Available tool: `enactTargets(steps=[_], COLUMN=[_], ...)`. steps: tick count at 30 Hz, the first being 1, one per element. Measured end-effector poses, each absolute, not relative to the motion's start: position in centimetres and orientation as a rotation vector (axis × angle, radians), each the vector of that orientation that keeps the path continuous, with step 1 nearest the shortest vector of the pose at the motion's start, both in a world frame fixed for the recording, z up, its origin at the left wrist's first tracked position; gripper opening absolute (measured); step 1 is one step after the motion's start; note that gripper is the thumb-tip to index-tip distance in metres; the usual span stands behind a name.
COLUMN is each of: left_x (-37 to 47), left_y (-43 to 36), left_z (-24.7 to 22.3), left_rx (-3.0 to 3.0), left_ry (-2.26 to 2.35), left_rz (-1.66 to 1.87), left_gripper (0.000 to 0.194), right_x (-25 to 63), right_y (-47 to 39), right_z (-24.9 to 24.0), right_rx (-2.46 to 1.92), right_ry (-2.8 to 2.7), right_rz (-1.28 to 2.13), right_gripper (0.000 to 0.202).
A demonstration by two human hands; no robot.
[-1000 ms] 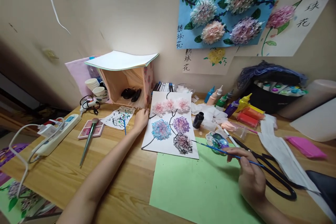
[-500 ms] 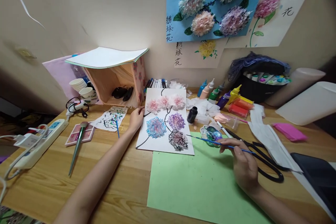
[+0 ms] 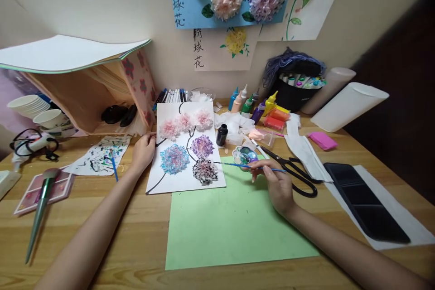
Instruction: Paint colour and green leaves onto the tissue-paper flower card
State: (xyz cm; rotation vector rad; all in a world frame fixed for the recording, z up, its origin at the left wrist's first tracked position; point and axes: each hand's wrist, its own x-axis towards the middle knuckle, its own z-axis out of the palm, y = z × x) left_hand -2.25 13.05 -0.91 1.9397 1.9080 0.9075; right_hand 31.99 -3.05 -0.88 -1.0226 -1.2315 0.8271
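Artwork with textured flowers lies between the hands, its left edge by the left hand, whose fingers are loosely bent and grip nothing visible. The right hand pinches a slim blue paintbrush, tip near the black flower. Green paper spreads below; black scissors lie just beyond the right hand. Flower pictures hang on the wall ahead.

Handwritten black characters 绣球花 run down the left side of the blue flower picture. The same 绣球花 stands on the pale sheet with the yellow flower. On the sheet with the pink flower, 球 and 花 can be read.
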Motion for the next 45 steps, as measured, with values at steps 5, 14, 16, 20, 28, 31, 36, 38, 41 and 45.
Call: enactTargets(steps=[5,14,16,20,28,31,36,38,41,45], left_x=[-2.06,-1.82,-1.78,-1.79,-1.85,-1.81,-1.69,-1.67,-1.68,-1.76], left_y=[13.09,12.81,12.77,12.70,12.65,12.62,12.56,12.54,12.55,12.61], left_z=[-0.90,-0.87,-0.89,-0.98,-1.04,-1.01,-0.87,-0.84,-0.87,-1.02], left_rx=[1.992,1.995,1.997,1.990,1.984,1.979,1.976,1.981,1.994,1.998], left_ry=[1.975,1.955,1.956,1.971,1.980,1.975,1.986,1.984,1.972,1.983], left_rz=[0.837,0.823,0.825,0.809,0.797,0.797,0.793,0.792,0.796,0.797], left_gripper=[0.037,0.037,0.037,0.037,0.037,0.037,0.037,0.037,0.037,0.037], right_x=[31.72,31.98,31.94,31.76,31.79,31.90,31.94,31.90,31.88,31.92], right_y=[-3.09,-3.18,-3.20,-3.20,-2.93,-2.95,-3.03,-3.03,-3.04,-3.05], right_z=[-0.56,-0.93,-0.86,-0.61,-0.60,-0.79,-0.92,-0.87,-0.80,-0.80], right_rx=[-1.053,-1.113,-1.116,-1.119,-1.184,-1.169,-1.151,-1.157,-1.142,-1.100], right_ry=[-1.308,-1.415,-1.440,-1.485,-1.537,-1.525,-1.541,-1.536,-1.476,-1.443], right_rz=[0.835,0.899,0.924,0.930,0.884,0.862,0.861,0.859,0.833,0.802], right_gripper=[0.018,0.022,0.023,0.023,0.026,0.027,0.028,0.027,0.026,0.027])
